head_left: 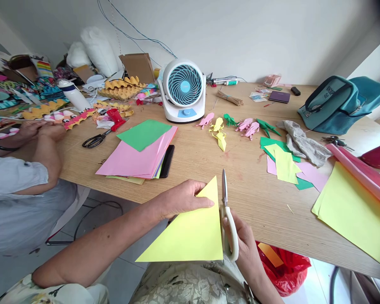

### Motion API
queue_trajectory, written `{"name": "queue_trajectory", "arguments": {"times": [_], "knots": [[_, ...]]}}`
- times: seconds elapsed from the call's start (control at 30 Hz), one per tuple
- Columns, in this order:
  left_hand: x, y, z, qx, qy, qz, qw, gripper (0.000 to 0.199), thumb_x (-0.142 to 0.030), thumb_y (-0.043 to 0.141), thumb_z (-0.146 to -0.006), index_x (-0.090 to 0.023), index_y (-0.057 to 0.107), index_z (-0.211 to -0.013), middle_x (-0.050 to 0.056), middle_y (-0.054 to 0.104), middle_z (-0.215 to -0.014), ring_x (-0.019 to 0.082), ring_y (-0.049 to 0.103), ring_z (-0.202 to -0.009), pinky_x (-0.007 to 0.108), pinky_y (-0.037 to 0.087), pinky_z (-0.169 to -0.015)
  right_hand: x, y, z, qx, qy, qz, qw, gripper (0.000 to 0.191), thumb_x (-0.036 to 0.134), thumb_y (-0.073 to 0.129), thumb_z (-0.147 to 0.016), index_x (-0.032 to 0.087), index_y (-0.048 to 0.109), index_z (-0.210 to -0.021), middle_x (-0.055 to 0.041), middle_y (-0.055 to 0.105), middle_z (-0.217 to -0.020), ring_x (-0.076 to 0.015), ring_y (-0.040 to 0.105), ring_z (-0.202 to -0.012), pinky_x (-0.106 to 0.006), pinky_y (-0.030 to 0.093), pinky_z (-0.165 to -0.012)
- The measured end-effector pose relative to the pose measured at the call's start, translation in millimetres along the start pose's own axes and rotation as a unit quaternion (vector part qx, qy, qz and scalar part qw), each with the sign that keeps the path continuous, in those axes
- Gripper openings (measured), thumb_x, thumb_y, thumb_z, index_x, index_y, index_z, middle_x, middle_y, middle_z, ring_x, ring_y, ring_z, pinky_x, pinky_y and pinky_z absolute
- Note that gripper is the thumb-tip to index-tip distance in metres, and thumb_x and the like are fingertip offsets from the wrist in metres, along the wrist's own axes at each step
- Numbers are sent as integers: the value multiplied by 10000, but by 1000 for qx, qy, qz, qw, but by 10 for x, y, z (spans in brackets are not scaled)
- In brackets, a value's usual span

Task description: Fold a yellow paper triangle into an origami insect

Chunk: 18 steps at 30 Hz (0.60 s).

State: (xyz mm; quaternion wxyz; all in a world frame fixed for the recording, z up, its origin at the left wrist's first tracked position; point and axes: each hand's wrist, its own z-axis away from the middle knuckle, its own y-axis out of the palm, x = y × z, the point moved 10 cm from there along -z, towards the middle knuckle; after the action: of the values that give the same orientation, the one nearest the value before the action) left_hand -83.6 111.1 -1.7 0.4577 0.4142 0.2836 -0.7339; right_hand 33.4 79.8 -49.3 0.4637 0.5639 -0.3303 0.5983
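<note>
Left hand (188, 200) pinches yellow paper (194, 236) at near edge of bench (196, 158); underside grip hidden. Right hand (243, 234) holds scissors (229, 216) beside it; blade contact unclear. Beyond, paper stack (129, 158) partly covers phone (167, 162).

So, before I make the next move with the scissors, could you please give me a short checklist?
1. Left hand gripping the yellow paper: ok.
2. Right hand holding the scissors by their white handles: ok.
3. Left thumb apart from the blades: ok, though near.
4. Blades open: cannot tell, seen nearly edge-on.
5. Red bag open below the table edge: ok.
</note>
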Motion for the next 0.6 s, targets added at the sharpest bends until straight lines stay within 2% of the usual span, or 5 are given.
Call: {"name": "queue_trajectory", "arguments": {"times": [0.23, 0.4, 0.47, 0.53, 0.6], "knots": [[66, -68, -94, -2, 22, 77, 997, 329, -402, 794, -680, -149, 620, -796, -10, 655, -698, 107, 582, -551, 206, 454, -506, -59, -75, -15, -15, 11, -38, 999, 381, 573, 576, -908, 193, 593, -879, 24, 476, -677, -110, 389, -597, -227, 350, -528], [34, -286, -242, -44, 60, 125, 989, 436, -466, 855, -640, -142, 673, -869, 29, 719, -812, 146, 647, -682, 251, 494, -641, 168, -403, -55, -6, -12, 148, 989, 382, 562, 511, -938, 202, 579, -1046, 5, 556, -712, -146, 487, -646, -258, 387, -578], [-1, -409, -314, -75, 81, 129, 985, 452, -473, 874, -616, -142, 683, -859, 27, 721, -826, 143, 644, -706, 245, 479, -656, 293, -655, -104, -11, -27, 309, 951, 313, 522, 530, -932, 214, 579, -956, 6, 565, -703, -147, 501, -637, -256, 372, -566], [-11, -499, -396, -95, 88, 136, 982, 462, -481, 880, -607, -146, 688, -861, 26, 725, -838, 147, 644, -719, 245, 469, -652, 410, -952, -169, -38, -46, 471, 880, 310, 523, 527, -916, 224, 571, -844, 26, 527, -588, -137, 449, -518, -262, 312, -505], [-7, -554, -484, -104, 91, 150, 979, 470, -479, 880, -608, -151, 691, -887, 35, 734, -873, 159, 655, -750, 255, 476, -665, 539, -1268, -227, -103, -66, 579, 806, 325, 539, 526, -906, 225, 614, -913, -12, 626, -674, -160, 520, -539, -271, 320, -511]]}}
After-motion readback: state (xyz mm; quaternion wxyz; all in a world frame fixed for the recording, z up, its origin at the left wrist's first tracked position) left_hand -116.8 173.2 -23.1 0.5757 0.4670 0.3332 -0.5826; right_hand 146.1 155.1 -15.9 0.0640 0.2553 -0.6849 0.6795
